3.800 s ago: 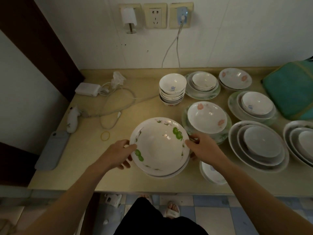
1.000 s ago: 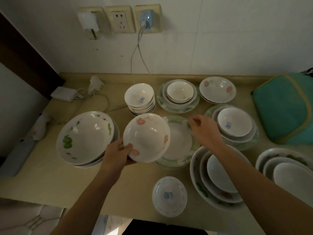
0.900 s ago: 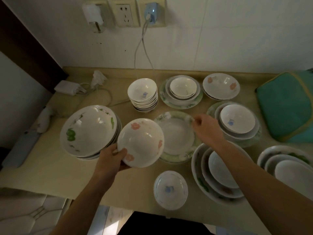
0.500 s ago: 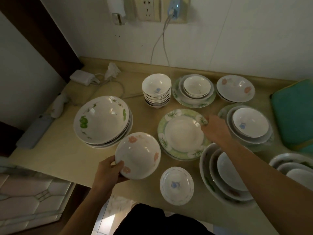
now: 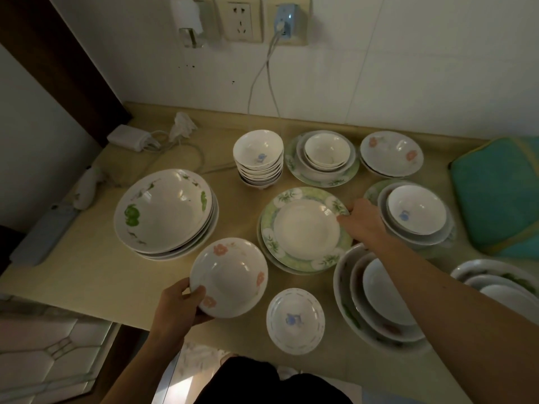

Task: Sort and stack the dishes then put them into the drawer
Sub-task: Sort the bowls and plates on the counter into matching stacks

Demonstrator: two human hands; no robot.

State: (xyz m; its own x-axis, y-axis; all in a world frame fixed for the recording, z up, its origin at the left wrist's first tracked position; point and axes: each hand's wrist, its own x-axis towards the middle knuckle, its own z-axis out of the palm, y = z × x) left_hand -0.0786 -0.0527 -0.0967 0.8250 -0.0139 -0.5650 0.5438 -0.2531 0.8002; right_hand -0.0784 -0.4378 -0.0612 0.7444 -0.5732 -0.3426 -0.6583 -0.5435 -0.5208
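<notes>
Beige counter (image 5: pixel 87 266) under wall sockets, crowded with dish stacks, left hand (image 5: pixel 178 309) grips pink-flowered bowl (image 5: pixel 229 277) at the front edge, right hand (image 5: pixel 361 220) pinches rim of green plate (image 5: pixel 303 228) mid-counter, big bowls (image 5: pixel 164 211) at left.

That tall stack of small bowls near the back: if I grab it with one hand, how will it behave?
The stack of small bowls is probably heavy for its footprint, with several nested bowls showing. It stands tall on a narrow foot, so a sideways push could tip it. The glossy glaze likely makes it slippery and breakable; gripping only the top bowl may lift that one alone.
</notes>
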